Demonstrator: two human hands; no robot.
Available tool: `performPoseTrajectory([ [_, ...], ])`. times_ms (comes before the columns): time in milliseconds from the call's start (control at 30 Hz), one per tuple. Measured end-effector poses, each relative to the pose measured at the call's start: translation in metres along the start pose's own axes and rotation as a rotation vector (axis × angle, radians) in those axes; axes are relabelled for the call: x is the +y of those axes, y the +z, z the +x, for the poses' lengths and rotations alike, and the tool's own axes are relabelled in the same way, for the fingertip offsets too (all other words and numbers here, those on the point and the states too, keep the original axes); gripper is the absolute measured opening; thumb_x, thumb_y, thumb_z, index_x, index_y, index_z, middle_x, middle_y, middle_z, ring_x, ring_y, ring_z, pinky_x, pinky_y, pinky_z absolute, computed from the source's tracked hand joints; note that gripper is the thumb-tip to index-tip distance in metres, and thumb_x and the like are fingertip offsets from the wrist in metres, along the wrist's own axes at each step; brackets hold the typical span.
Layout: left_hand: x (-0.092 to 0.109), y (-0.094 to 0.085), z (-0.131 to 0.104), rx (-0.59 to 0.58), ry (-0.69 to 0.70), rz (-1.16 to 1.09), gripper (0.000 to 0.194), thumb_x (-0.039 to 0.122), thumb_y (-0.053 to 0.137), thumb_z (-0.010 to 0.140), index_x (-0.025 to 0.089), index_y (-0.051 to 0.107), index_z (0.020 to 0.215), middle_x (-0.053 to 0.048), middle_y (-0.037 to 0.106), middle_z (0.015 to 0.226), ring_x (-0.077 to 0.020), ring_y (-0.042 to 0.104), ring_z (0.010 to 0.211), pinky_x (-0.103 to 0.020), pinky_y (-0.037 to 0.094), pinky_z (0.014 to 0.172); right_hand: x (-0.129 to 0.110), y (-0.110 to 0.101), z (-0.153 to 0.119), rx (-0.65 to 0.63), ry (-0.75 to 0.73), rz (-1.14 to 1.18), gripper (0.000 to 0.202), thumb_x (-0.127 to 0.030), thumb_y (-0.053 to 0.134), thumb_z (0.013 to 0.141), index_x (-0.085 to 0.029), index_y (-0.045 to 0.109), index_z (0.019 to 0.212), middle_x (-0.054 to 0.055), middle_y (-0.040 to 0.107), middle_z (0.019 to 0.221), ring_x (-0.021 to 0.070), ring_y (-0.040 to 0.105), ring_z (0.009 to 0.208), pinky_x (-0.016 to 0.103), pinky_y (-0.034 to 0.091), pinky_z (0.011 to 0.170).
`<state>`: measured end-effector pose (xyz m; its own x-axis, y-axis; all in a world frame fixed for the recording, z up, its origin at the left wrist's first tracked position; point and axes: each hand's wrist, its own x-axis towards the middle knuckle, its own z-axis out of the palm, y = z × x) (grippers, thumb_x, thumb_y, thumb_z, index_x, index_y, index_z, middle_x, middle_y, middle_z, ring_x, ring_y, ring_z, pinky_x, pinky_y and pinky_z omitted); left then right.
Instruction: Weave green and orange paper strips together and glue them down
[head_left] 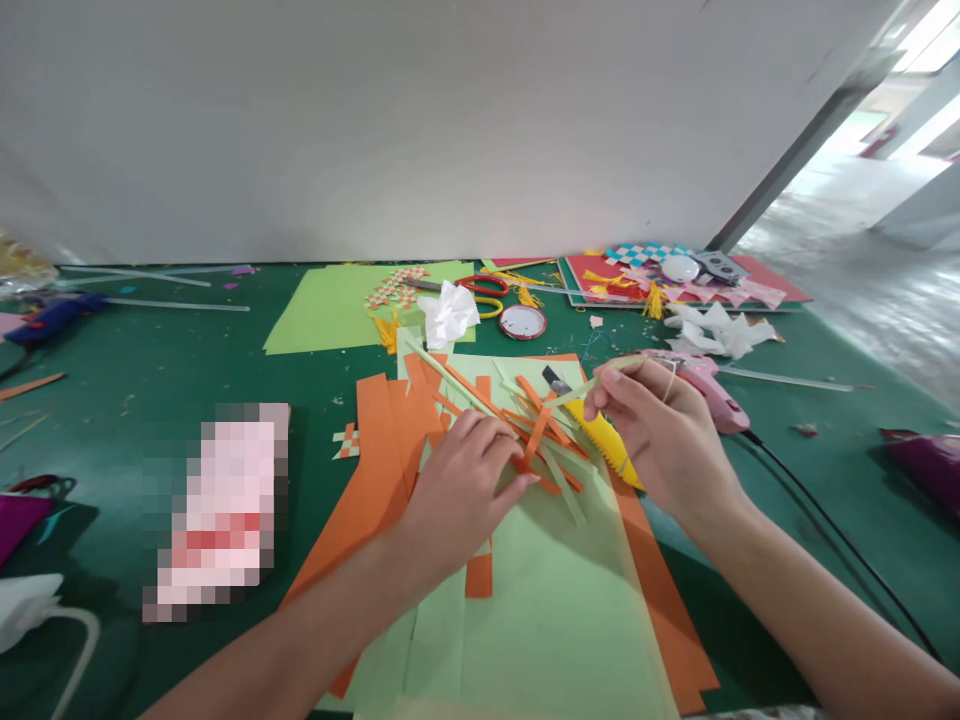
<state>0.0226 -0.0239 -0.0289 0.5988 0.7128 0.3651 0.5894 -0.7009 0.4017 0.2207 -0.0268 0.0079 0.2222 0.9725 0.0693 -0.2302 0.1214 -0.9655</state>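
Note:
A pile of thin orange and pale green paper strips point(556, 470) lies on a pale green paper sheet point(555, 620). Over the pile's left side, my left hand point(472, 475) has its fingers curled, with an orange paper strip point(534, 440) between thumb and forefinger. My right hand point(667, 425) is raised to the right, pinching a pale green paper strip point(566, 396) that points left. Just under it rests a yellow utility knife point(606, 440), its dark tip toward the pile. Wider orange paper point(382, 430) sticks out from beneath the green sheet.
Behind are scissors point(491, 296), crumpled tissue point(450, 314) and a round lid point(523, 322). A pink glue gun point(705, 385) with a trailing cord sits right, a blue glue gun point(56, 318) far left. A blurred pinkish object point(225, 510) lies left. A grey panel point(375, 130) borders the back.

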Motion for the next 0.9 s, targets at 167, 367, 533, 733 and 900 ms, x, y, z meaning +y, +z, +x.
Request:
performPoseTrajectory([
  [167, 0.0, 0.001, 0.001, -0.009, -0.039, 0.009, 0.005, 0.018, 0.058, 0.09, 0.017, 0.059, 0.085, -0.003, 0.063, 0.095, -0.0212, 0.053, 0.096, -0.036, 0.047, 0.085, -0.002, 0.001, -0.002, -0.012, 0.012, -0.007, 0.009, -0.021, 0.066, 0.083, -0.02, 0.068, 0.074, -0.001, 0.06, 0.065, 0.0104, 0.056, 0.064, 0.021, 0.047, 0.061],
  [367, 0.001, -0.003, 0.003, 0.016, -0.043, -0.022, 0.011, 0.012, 0.051, 0.091, 0.017, 0.058, 0.085, -0.004, 0.062, 0.093, -0.0194, 0.053, 0.093, -0.036, 0.047, 0.084, -0.001, 0.002, -0.002, -0.005, 0.016, -0.021, 0.01, -0.021, 0.067, 0.082, -0.02, 0.068, 0.073, -0.001, 0.059, 0.066, 0.0103, 0.057, 0.065, 0.021, 0.047, 0.062],
  [533, 0.002, -0.011, 0.004, -0.052, -0.232, -0.147, 0.013, 0.02, 0.047, 0.096, 0.02, 0.057, 0.089, -0.001, 0.061, 0.09, -0.0177, 0.056, 0.088, -0.034, 0.046, 0.079, -0.004, -0.003, 0.002, 0.031, -0.042, -0.009, 0.008, -0.02, 0.066, 0.083, -0.02, 0.067, 0.075, -0.001, 0.058, 0.066, 0.0101, 0.056, 0.063, 0.022, 0.046, 0.062],
  [733, -0.001, -0.014, 0.004, 0.026, -0.322, -0.362, 0.014, 0.024, 0.045, 0.098, 0.021, 0.059, 0.093, 0.0, 0.059, 0.097, -0.0127, 0.058, 0.082, -0.027, 0.048, 0.073, -0.008, -0.009, 0.006, 0.1, -0.161, 0.017, 0.012, -0.017, 0.064, 0.083, -0.02, 0.063, 0.072, -0.002, 0.054, 0.071, 0.0101, 0.054, 0.064, 0.024, 0.046, 0.062],
  [900, -0.001, -0.013, 0.006, 0.06, -0.361, -0.626, 0.012, 0.026, 0.048, 0.096, 0.02, 0.058, 0.092, -0.002, 0.055, 0.099, -0.0115, 0.061, 0.08, -0.023, 0.054, 0.066, -0.004, -0.007, 0.005, 0.074, -0.101, -0.033, 0.007, -0.022, 0.065, 0.083, -0.022, 0.064, 0.076, -0.002, 0.055, 0.07, 0.0108, 0.054, 0.063, 0.024, 0.046, 0.062],
])
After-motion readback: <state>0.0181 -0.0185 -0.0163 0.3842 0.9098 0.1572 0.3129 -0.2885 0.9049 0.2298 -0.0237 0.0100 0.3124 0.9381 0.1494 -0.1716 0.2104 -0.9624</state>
